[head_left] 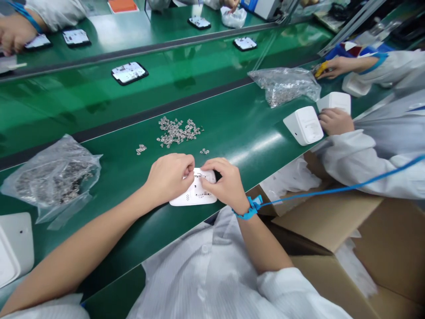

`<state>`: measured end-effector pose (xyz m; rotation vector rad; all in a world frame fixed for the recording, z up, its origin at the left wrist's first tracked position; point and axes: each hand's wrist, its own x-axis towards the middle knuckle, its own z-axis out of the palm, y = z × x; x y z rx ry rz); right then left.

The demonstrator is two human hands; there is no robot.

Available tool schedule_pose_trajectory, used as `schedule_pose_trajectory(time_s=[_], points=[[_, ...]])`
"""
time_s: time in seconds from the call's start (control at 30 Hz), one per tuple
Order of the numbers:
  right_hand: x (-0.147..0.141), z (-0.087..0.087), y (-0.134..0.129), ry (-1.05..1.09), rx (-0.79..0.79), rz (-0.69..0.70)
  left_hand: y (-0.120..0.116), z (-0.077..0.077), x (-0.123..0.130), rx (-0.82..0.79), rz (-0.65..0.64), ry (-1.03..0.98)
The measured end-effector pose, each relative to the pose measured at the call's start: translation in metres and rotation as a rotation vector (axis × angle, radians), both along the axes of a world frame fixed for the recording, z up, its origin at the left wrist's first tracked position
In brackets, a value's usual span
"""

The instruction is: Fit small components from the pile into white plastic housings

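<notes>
A white plastic housing [194, 198] with slots and a speaker-like grid of holes lies on the green bench near its front edge. My left hand [171, 177] is over its left side, fingers curled into a pinch; whatever they hold is hidden. My right hand [227, 181], with a blue wrist strap [249, 208], grips the housing's right side, thumb on its face and fingers at the far edge. Beyond my hands lies a heap of small shiny metal pieces [177, 133]. Smaller groups of metal pieces [141, 149] lie to the left and right of it.
A clear bag of metal parts [59, 173] lies left, another bag [285, 86] far right. White devices [303, 126] stand near a co-worker's hand [337, 121]. A conveyor belt [83, 95] carries black-rimmed panels [129, 73]. Open cardboard boxes [392, 248] stand below right. A blue cord [341, 188] trails rightward.
</notes>
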<state>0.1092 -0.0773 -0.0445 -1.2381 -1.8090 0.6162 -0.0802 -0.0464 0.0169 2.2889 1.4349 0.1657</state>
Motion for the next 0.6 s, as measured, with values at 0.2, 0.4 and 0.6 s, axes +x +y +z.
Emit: schedule_pose_trajectory(time_s=[0.2,0.4,0.6], points=[[0.007,0.005,0.009,0.064,-0.134,0.056,-0.002,0.001,0.002,0.022,0.015,0.057],[0.033,0.011,0.043,0.012,-0.018,0.211,-0.005,-0.003,0.004,0.110,-0.030,0.115],[0.034,0.010,0.076,-0.496,0.231,0.228,-0.007,-0.003,0.005,0.130,-0.036,0.139]])
